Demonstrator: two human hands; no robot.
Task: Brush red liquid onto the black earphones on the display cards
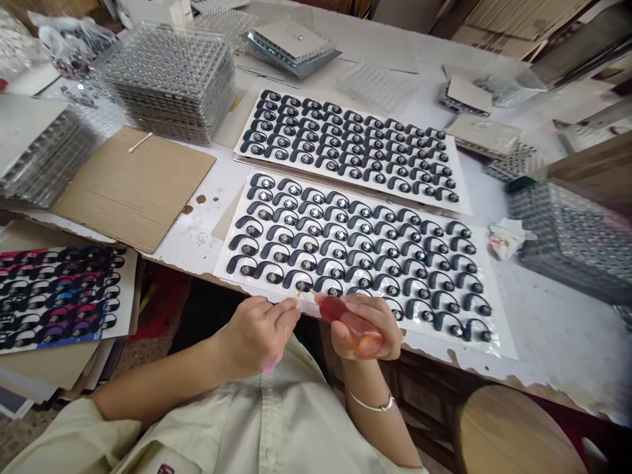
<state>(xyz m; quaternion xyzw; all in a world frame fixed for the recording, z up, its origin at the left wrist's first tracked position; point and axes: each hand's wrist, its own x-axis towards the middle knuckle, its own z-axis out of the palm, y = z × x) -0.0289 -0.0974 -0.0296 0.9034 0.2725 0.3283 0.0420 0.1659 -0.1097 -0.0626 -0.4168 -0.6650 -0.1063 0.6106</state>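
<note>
My left hand (257,332) is closed in a pinch on a thin stick with a pink end (270,365); its tip points right, toward the bottle. My right hand (368,326) is wrapped round a small orange-red bottle (348,322) lying sideways, its nozzle toward the stick's tip. Both hands hover at the table's front edge, just below a white sheet (494,329) covered in rows of several black ear-hook earpieces (345,253). A second white sheet (457,178) of the same black pieces lies behind it.
A cardboard piece (133,187) with a cotton swab (141,141) lies at left. Stacks of clear blister trays (170,79) stand at back left, far left and right (573,240). A crumpled tissue (506,237) lies at right. Coloured earpieces (59,293) lie lower left. A round wooden stool (513,434) stands below.
</note>
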